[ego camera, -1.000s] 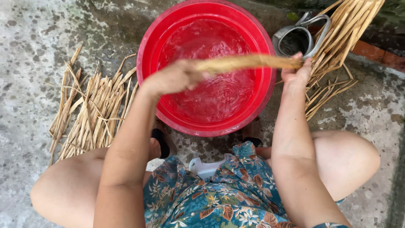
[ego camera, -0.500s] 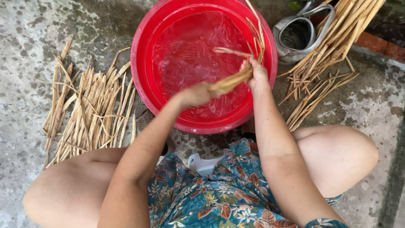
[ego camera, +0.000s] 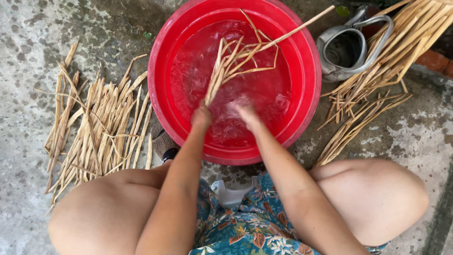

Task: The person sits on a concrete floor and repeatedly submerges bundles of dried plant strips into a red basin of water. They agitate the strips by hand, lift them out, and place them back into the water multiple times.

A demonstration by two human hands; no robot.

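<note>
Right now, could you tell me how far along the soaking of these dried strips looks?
Seemingly done: a spread pile of strips lies on the concrete left of the red basin. In hand: the left hand grips a bundle standing in the water; the right hand dips beside it. Left, apparently: the heap of strips by the metal kettle, right.

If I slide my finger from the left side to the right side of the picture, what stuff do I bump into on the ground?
Pile of dry stalks → red basin with water and a bundle of stalks held in it → metal kettle → another heap of stalks.
</note>
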